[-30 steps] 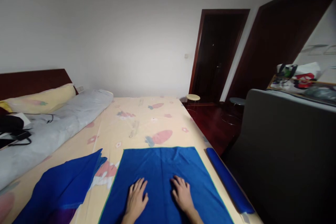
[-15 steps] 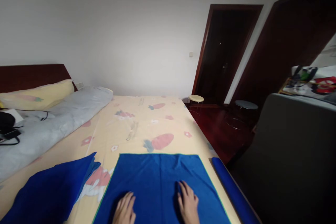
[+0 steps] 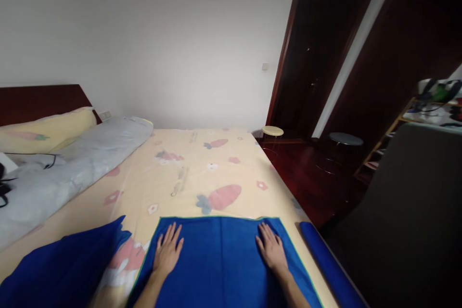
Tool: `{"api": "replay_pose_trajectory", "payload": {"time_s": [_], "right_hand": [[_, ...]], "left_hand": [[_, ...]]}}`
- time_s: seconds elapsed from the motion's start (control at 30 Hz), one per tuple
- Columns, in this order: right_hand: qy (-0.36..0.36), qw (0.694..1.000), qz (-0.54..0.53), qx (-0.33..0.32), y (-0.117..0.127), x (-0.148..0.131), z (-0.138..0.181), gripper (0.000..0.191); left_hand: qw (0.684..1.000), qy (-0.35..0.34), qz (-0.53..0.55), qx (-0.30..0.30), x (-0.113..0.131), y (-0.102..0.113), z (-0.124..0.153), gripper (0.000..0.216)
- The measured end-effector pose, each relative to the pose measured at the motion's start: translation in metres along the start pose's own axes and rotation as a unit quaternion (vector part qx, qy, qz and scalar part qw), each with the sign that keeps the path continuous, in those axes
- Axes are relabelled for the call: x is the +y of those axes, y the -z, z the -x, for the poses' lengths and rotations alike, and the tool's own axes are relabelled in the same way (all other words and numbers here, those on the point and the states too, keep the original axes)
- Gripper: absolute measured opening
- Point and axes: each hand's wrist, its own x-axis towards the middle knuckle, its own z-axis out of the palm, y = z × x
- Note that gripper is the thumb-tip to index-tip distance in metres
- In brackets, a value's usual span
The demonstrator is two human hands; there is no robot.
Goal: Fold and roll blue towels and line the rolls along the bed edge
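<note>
A blue cloth [image 3: 220, 264] with a thin green edge lies spread on the bed, a crease running down its middle. My left hand [image 3: 168, 250] rests flat on its far left part, fingers spread and pointing away from me. Near the far right corner, my right hand [image 3: 272, 248] also lies palm down with fingers stretched out. Neither hand holds anything. To the left is a loosely heaped dark blue cloth [image 3: 61, 269]. A blue roll [image 3: 328, 264] lies along the bed's right edge; its near end is cut off by the frame.
The bed sheet [image 3: 202, 163] has carrot and flower prints. On the left are a grey quilt [image 3: 83, 159], a yellow pillow [image 3: 50, 127] and a black cable. Two round stools, one yellow [image 3: 272, 131] and one grey [image 3: 345, 139], stand beyond the bed's right side, near a dark chair-like back [image 3: 415, 216].
Both hands have slid forward to the cloth's far part and spread apart, with fingers straighter. Wrinkles at the cloth's far right have smoothed out. The view has shifted slightly.
</note>
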Motion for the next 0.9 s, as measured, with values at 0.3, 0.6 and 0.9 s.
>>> {"api": "replay_pose_trajectory", "payload": {"time_s": [0.3, 0.6, 0.9], "right_hand": [[-0.131, 0.988, 0.065, 0.046, 0.007, 0.011, -0.024, 0.06], [0.226, 0.968, -0.091, -0.061, -0.033, -0.134, -0.014, 0.053], [-0.026, 0.997, 0.068, 0.019, 0.0, 0.029, -0.031, 0.063]], "left_hand": [[0.992, 0.103, -0.06, -0.028, -0.017, 0.014, -0.02, 0.054], [0.985, -0.161, 0.057, -0.037, 0.116, -0.011, -0.025, 0.053], [0.999, 0.035, -0.015, -0.018, -0.011, 0.005, -0.042, 0.058]]}}
